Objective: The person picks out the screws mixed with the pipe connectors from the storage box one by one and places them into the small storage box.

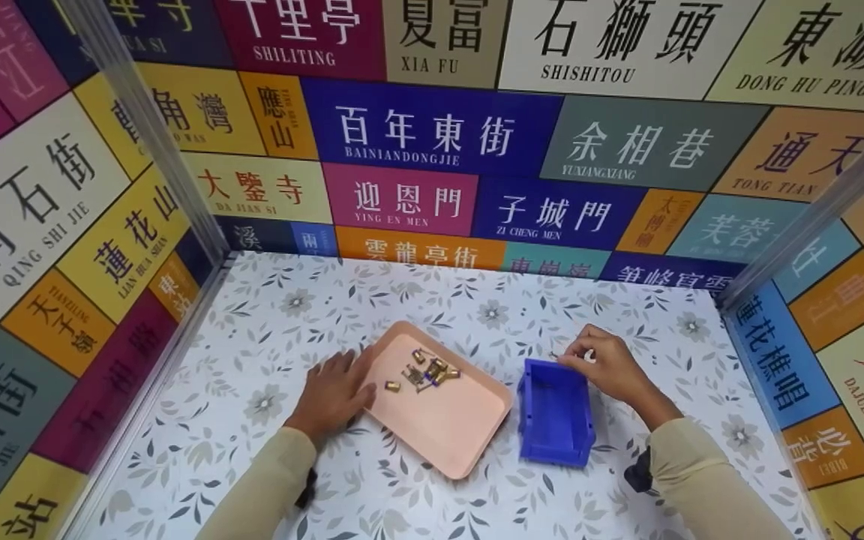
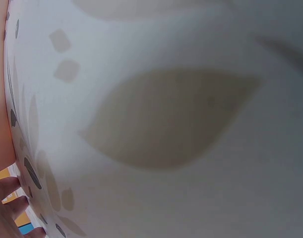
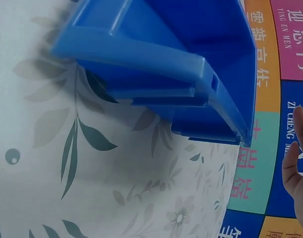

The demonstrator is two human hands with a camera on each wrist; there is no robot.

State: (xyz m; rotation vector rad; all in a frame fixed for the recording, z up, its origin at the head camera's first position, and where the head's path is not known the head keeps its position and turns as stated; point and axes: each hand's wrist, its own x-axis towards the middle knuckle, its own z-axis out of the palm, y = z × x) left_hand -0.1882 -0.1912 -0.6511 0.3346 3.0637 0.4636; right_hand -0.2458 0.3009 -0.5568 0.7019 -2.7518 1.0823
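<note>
My left hand (image 1: 333,391) lies with fingers spread at the left edge of a pink tray (image 1: 432,442), thumb right at the rim. In the left wrist view only fingertips (image 2: 12,203) show at the lower left. The tray holds several brass cylinders (image 1: 393,386) and thin screw-like pieces, bunched toward its far side. Above the far right corner of a blue plastic bin (image 1: 558,420), my right hand (image 1: 603,361) pinches a small dark metal piece (image 1: 554,355) between thumb and index finger; its exact kind I cannot tell. The bin looms large in the right wrist view.
A white tabletop (image 1: 267,465) with a grey leaf and flower print lies under everything. Colourful panels (image 1: 432,135) with printed place names wall in the back and both sides. Metal corner posts (image 1: 169,142) stand where the panels meet.
</note>
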